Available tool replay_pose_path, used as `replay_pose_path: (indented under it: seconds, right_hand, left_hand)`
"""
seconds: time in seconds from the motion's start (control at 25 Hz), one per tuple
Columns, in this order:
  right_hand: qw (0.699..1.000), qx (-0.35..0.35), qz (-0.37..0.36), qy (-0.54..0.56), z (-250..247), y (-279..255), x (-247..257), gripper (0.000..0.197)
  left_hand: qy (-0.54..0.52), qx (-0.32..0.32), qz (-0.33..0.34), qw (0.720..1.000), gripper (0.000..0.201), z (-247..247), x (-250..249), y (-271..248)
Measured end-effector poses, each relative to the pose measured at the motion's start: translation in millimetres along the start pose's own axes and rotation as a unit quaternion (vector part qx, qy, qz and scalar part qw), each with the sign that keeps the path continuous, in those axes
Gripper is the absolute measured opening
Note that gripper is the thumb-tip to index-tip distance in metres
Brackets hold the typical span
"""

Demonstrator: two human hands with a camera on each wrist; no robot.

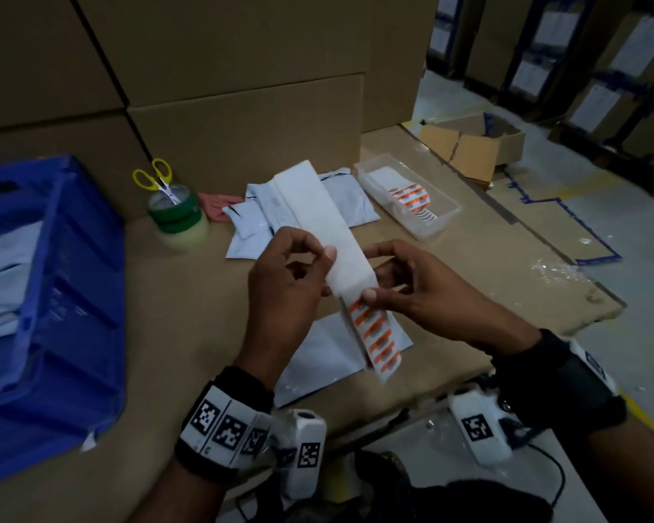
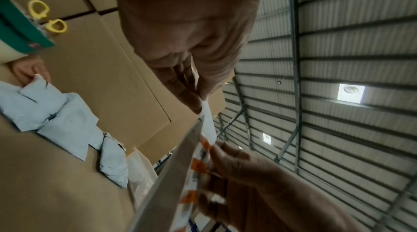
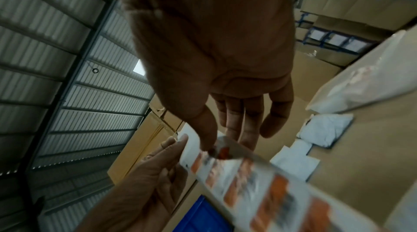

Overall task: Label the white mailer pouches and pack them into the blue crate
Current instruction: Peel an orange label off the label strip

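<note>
Both hands hold a long label strip (image 1: pixel 329 228) above the cardboard table. Its white backing runs up and away; orange and white labels (image 1: pixel 374 337) hang below the hands. My left hand (image 1: pixel 299 273) pinches the strip's left edge between thumb and fingers. My right hand (image 1: pixel 401 281) pinches a label at the strip's lower end (image 3: pixel 220 152). A white mailer pouch (image 1: pixel 329 364) lies flat under the hands. More pouches (image 1: pixel 265 213) are piled behind. The blue crate (image 1: pixel 72 303) stands at the left with pouches inside.
A clear tray (image 1: pixel 412 198) with a label roll sits at the back right. Tape rolls with yellow scissors (image 1: pixel 155 179) stand near the pile. Tall cardboard boxes (image 1: pixel 242 107) wall the back. An open carton (image 1: pixel 476 145) lies on the floor beyond.
</note>
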State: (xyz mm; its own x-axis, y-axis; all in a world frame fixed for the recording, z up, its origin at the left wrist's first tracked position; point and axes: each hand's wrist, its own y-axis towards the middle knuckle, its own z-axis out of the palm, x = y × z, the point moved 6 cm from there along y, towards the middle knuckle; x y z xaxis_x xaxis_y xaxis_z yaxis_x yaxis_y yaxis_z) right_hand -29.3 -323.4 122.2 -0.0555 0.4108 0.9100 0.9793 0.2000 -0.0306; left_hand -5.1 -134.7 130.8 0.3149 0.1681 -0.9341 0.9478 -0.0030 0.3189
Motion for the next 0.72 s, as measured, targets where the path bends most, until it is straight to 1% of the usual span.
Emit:
replay_pose_path:
  seconds: [0.04,0.08,0.16,0.24,0.32,0.4,0.44,0.48,0.52,0.56,0.6,0.64,0.72]
  right_hand:
    - [1.000,-0.009,0.007,0.027,3,-2,-1,0.042]
    - [0.998,-0.020,0.015,0.053,6,-3,-2,0.039]
    - [0.996,-0.043,0.016,0.075,7,-4,4,0.028]
    - [0.996,-0.059,-0.007,0.070,7,-1,14,0.019]
    - [0.996,-0.062,-0.040,0.056,7,0,24,0.013]
    - [0.995,-0.058,-0.058,0.052,9,1,29,0.015]
    - [0.995,-0.055,-0.056,0.059,9,2,29,0.016]
    - [0.995,-0.050,-0.052,0.066,8,4,29,0.017]
    - [0.996,-0.045,-0.050,0.065,6,5,29,0.017]
    - [0.996,-0.037,-0.056,0.052,5,8,30,0.017]
    - [0.997,-0.027,-0.068,0.025,4,10,31,0.018]
    - [0.996,-0.014,-0.082,-0.006,3,13,33,0.019]
    - [0.993,0.025,-0.102,-0.048,3,19,39,0.018]
  left_hand:
    - [-0.012,-0.012,-0.007,1.000,0.016,-8,0,2]
    - [-0.016,-0.010,-0.013,1.000,0.015,-14,0,3]
    - [-0.001,0.028,-0.025,0.999,0.016,-18,0,3]
    - [0.018,0.056,-0.024,0.998,0.017,-19,-3,0]
    - [0.015,0.055,-0.024,0.998,0.017,-22,-9,0]
    - [0.016,0.044,-0.025,0.999,0.017,-27,-14,1]
    - [0.039,0.036,-0.021,0.998,0.019,-30,-15,1]
    - [0.102,0.023,-0.004,0.995,0.024,-35,-15,0]
    - [0.197,0.006,0.028,0.980,0.032,-40,-17,0]
    - [0.293,-0.008,0.069,0.954,0.041,-45,-20,0]
    - [0.362,-0.013,0.113,0.925,0.046,-48,-25,0]
    - [0.404,-0.001,0.157,0.901,0.048,-48,-31,1]
    - [0.452,0.063,0.217,0.863,0.041,-43,-36,5]
